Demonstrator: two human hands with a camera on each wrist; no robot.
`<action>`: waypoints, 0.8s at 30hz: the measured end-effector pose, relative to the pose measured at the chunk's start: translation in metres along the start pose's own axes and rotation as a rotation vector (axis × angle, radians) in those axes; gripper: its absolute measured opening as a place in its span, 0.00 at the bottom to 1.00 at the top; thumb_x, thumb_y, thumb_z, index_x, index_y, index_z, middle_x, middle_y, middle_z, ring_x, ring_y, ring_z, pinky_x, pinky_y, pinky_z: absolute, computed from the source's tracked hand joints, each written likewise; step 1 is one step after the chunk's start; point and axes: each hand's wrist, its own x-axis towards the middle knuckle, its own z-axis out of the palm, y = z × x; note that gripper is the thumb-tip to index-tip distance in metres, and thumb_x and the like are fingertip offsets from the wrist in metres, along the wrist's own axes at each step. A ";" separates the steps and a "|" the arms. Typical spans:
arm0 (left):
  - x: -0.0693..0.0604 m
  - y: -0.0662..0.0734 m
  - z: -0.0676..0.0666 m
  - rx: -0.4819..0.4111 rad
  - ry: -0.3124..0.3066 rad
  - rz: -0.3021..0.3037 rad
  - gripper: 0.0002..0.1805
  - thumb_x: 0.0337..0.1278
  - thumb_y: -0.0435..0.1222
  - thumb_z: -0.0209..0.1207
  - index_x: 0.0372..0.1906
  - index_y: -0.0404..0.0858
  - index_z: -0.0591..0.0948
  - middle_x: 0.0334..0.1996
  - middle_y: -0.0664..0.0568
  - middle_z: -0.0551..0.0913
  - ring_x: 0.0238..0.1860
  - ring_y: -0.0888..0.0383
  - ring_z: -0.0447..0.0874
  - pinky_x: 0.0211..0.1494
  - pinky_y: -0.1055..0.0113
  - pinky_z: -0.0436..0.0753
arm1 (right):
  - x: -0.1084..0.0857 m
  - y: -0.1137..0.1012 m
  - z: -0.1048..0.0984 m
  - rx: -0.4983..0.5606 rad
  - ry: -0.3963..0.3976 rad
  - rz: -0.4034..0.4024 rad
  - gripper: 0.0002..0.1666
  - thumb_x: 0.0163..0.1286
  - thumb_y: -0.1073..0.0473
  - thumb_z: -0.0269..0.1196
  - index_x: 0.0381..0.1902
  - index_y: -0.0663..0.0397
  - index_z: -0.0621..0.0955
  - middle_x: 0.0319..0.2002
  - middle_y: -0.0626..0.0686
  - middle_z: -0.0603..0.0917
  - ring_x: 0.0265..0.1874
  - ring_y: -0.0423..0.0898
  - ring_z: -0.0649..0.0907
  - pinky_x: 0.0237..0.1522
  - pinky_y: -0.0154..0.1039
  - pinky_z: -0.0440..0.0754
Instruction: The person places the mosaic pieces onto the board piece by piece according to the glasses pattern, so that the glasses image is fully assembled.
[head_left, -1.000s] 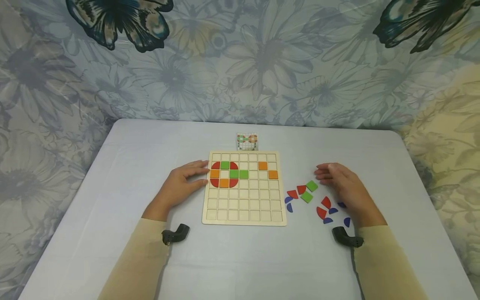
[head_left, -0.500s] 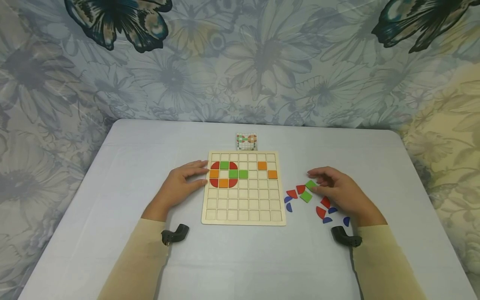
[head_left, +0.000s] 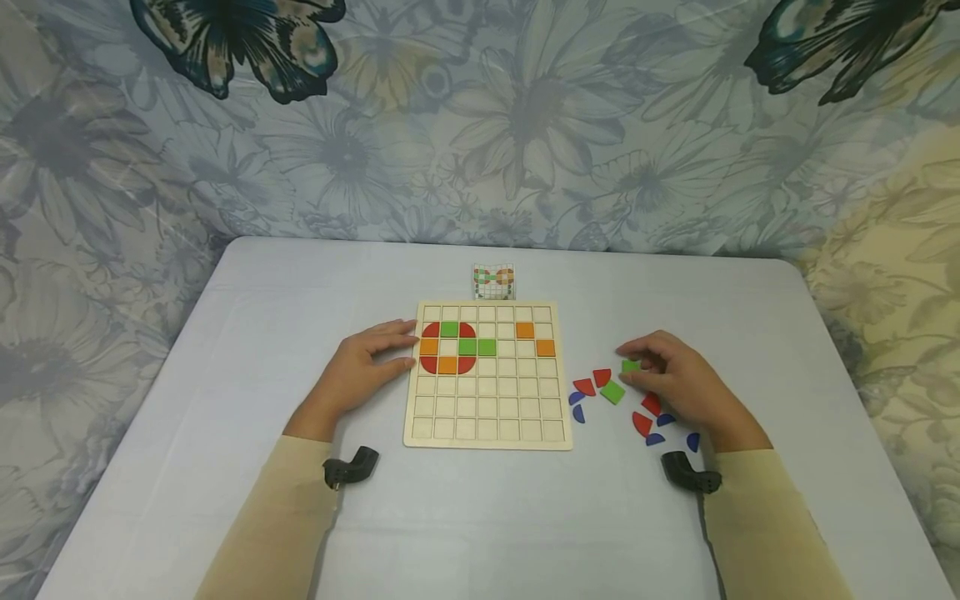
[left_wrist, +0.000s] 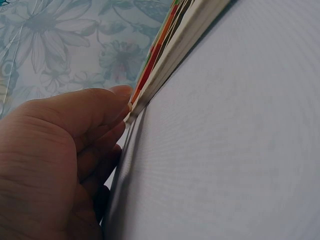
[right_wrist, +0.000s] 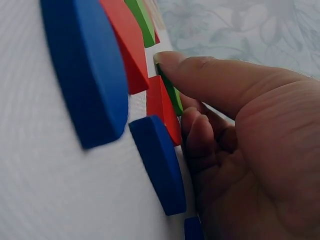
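My left hand [head_left: 367, 367] lies at the left edge of a wooden grid board [head_left: 487, 429], its fairly straight fingers and thumb touching the rim. The left wrist view shows the thumb [left_wrist: 95, 107] against the board's side [left_wrist: 165, 65]. On the board sit red quarter-round, green square and orange square pieces. To the right of it, my right hand [head_left: 678, 379] pinches a green square tile [head_left: 631, 365] between thumb and fingers, low over the table. In the right wrist view that green tile [right_wrist: 171, 92] is partly hidden by the thumb.
Beside the board lie another green square [head_left: 612, 392], red quarter pieces [head_left: 642, 424] and several blue half-round pieces [head_left: 578, 413]. A small pattern card [head_left: 494, 282] stands behind the board. Patterned cloth [head_left: 480, 125] hangs past the white table's far edge.
My right hand has come down and left onto the green tile, and the pinched tile has shifted and turned slightly, away from the red piece. The left hand stays at the board.
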 end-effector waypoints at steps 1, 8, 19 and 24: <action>0.000 0.000 0.000 0.001 0.000 -0.001 0.22 0.68 0.38 0.75 0.64 0.43 0.90 0.74 0.63 0.78 0.80 0.55 0.66 0.83 0.46 0.61 | 0.000 0.000 0.000 -0.002 -0.001 0.001 0.20 0.74 0.59 0.74 0.62 0.54 0.87 0.51 0.54 0.82 0.47 0.53 0.77 0.43 0.33 0.81; 0.000 0.001 0.000 0.000 0.001 -0.010 0.22 0.68 0.38 0.75 0.64 0.43 0.90 0.74 0.63 0.78 0.80 0.56 0.66 0.83 0.46 0.61 | -0.002 -0.001 -0.006 -0.033 -0.014 -0.010 0.19 0.75 0.60 0.74 0.61 0.55 0.88 0.52 0.54 0.82 0.48 0.53 0.79 0.45 0.30 0.81; 0.000 0.001 -0.001 -0.002 -0.001 -0.009 0.21 0.68 0.38 0.75 0.64 0.43 0.90 0.74 0.63 0.78 0.80 0.55 0.66 0.83 0.46 0.61 | -0.003 0.001 -0.007 -0.007 -0.019 -0.002 0.15 0.76 0.61 0.72 0.57 0.56 0.86 0.44 0.54 0.79 0.44 0.53 0.77 0.40 0.36 0.81; 0.000 -0.001 0.000 -0.003 -0.001 0.003 0.21 0.68 0.38 0.75 0.64 0.43 0.90 0.74 0.63 0.78 0.80 0.55 0.66 0.83 0.46 0.62 | -0.004 0.000 -0.006 0.016 0.017 0.031 0.14 0.76 0.58 0.72 0.56 0.54 0.86 0.41 0.54 0.80 0.43 0.53 0.78 0.38 0.38 0.80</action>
